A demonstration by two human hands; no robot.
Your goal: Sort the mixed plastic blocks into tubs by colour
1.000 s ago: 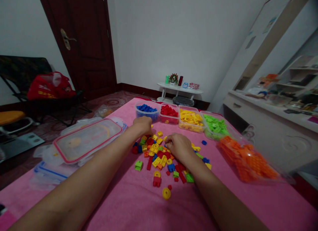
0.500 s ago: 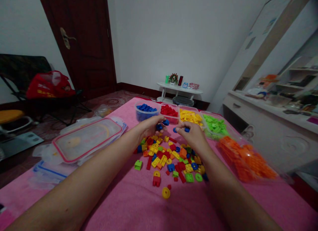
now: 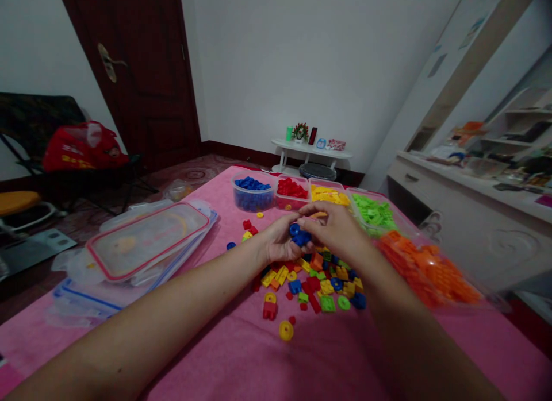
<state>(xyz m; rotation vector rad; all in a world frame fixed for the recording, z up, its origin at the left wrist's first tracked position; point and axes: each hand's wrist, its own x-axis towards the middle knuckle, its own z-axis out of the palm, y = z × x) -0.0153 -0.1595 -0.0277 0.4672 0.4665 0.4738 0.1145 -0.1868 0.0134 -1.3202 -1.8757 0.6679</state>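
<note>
My left hand [image 3: 281,243] is cupped palm up above a pile of mixed coloured plastic blocks [image 3: 317,283] on the pink cloth [image 3: 241,355]. Several blue blocks [image 3: 299,235] lie in its palm. My right hand [image 3: 336,228] meets it from the right, fingers pinched on those blue blocks. Behind the hands stands a row of clear tubs: blue blocks [image 3: 251,192], red blocks [image 3: 291,192], yellow blocks [image 3: 328,195] and green blocks [image 3: 374,212]. A long tub of orange blocks [image 3: 426,269] lies at the right.
A stack of clear lids with a red-rimmed one on top [image 3: 144,243] lies at the left of the cloth. A few loose blocks [image 3: 246,227] sit near the blue tub. A white cabinet [image 3: 470,228] stands right, a small white table [image 3: 310,154] behind.
Both hands left the pile carrying blue blocks and came together above it. The blue blocks now sit gathered in the left palm. The view shifted slightly.
</note>
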